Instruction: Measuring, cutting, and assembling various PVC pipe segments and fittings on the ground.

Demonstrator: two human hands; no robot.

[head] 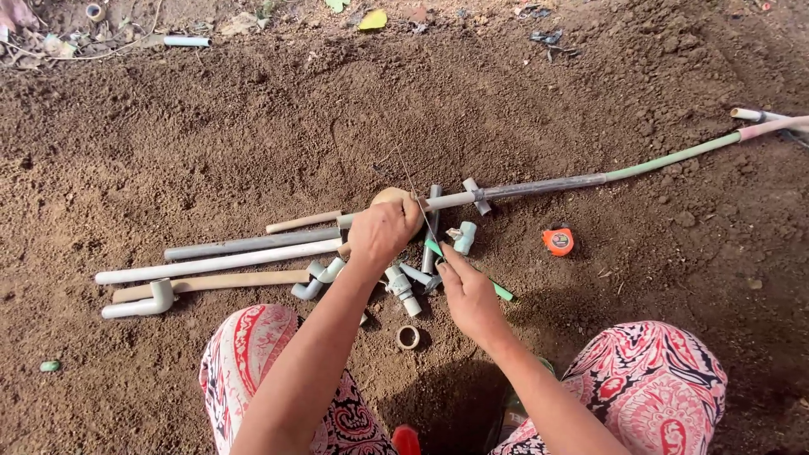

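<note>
Head view — left hand point(383, 229) grips long pipe point(539, 184); right hand point(468, 295) holds green-handled blade point(502, 291) — orange tape measure point(558, 242) right.

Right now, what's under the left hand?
The left hand presses a tan round object against the long grey pipe. Only the object's top edge shows; the rest and that stretch of pipe are covered. Grey fittings lie below the wrist.

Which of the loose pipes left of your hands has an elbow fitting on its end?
The nearest, shortest white pipe; its right end turns up into an elbow. The others are straight.
</note>
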